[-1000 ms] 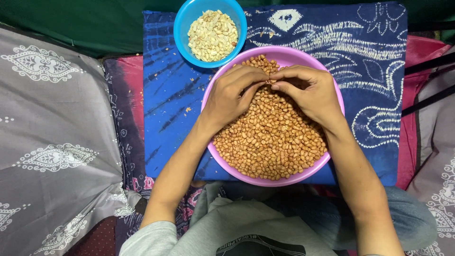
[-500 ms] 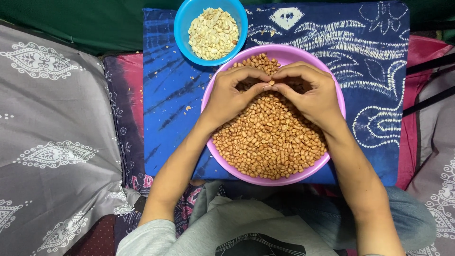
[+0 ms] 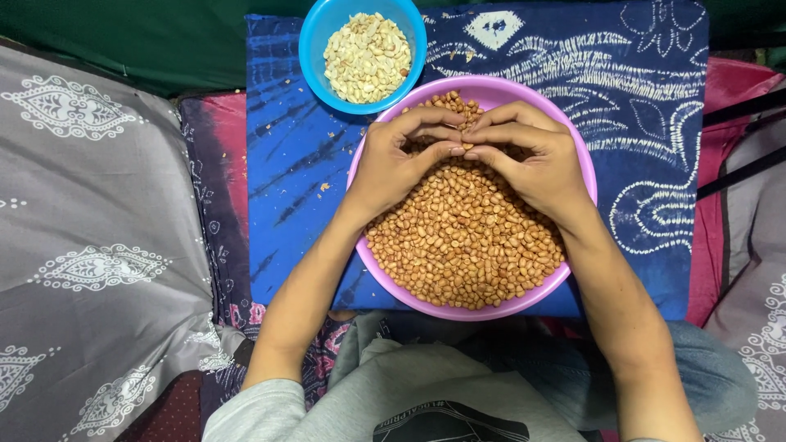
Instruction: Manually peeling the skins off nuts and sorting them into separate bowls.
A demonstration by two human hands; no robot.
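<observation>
A wide pink bowl (image 3: 573, 270) heaped with brown-skinned peanuts (image 3: 467, 241) sits in front of me on a blue patterned cloth. Both hands rest on the far part of the heap. My left hand (image 3: 397, 164) and my right hand (image 3: 532, 160) meet fingertip to fingertip, pinching a single peanut (image 3: 467, 146) between the thumbs and forefingers. Just beyond, to the left, a smaller blue bowl (image 3: 315, 57) holds pale skinned peanut halves (image 3: 366, 56).
The blue cloth (image 3: 295, 188) carries scattered flakes of peanut skin near the bowls. A grey patterned cushion (image 3: 90, 221) lies at the left, red fabric (image 3: 708, 245) at the right, dark green cloth (image 3: 164, 41) at the back. My grey-clothed lap (image 3: 426, 385) is at the bottom.
The fingertips of both hands have closed tighter together over the peanut, with small rubbing shifts of the fingers. The bowls have stayed put.
</observation>
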